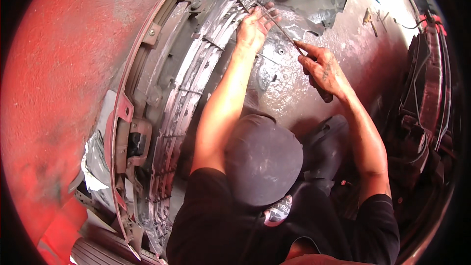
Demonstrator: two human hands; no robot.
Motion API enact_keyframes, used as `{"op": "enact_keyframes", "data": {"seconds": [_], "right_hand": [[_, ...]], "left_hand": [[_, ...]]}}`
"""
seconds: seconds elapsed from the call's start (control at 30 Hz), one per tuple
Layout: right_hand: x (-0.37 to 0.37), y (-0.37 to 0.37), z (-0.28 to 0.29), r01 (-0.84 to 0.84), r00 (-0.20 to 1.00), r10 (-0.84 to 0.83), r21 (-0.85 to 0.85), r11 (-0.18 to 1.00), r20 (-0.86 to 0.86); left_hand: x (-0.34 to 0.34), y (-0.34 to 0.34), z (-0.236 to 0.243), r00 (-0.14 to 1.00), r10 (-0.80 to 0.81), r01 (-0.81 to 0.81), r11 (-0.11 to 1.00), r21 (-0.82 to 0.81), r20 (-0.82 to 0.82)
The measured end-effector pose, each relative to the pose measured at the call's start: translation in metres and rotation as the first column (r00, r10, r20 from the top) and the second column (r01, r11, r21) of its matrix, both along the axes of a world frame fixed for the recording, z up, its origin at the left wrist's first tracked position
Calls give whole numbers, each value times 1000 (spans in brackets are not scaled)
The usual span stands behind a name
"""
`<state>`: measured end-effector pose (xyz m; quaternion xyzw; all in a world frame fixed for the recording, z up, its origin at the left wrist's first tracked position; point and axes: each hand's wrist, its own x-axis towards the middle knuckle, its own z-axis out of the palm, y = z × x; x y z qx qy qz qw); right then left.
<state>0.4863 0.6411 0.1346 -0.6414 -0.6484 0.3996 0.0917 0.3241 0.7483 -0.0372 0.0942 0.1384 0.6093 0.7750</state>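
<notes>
My right hand is closed around the dark handle of a screwdriver-like tool with a long thin shaft. The shaft slants up and left, its tip beside the fingers of my left hand. That hand is palm up, with thumb and forefinger pinched on a thin dark rod and the other fingers partly curled. Both hands are over the upper end of a car bumper's slatted grille, which is grey and scuffed. Whether the tool tip touches the grille, I cannot tell.
Along the left runs the bumper's curved edge, beside a red surface. Several small tools lie on the pale surface at upper right. Dark car parts stand at the right. My bent knee is below my hands.
</notes>
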Motion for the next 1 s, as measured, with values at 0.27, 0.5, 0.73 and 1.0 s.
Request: {"op": "enact_keyframes", "data": {"seconds": [0.27,0.5,0.73,1.0], "right_hand": [[-6,5,21,-74,992,70,34,997,103],[-7,8,14,-208,969,172,209,955,179],[-14,4,14,-30,990,22,-58,998,-141],[-20,13,24,185,871,-341,-406,895,-354]], "left_hand": [[-2,2,-3,999,-19,18,1000,22,28],[-2,2,2,1000,-29,29,1000,-8,7],[2,3,11,998,-40,42,999,-24,54],[1,8,11,996,-40,45,997,-60,75]]}}
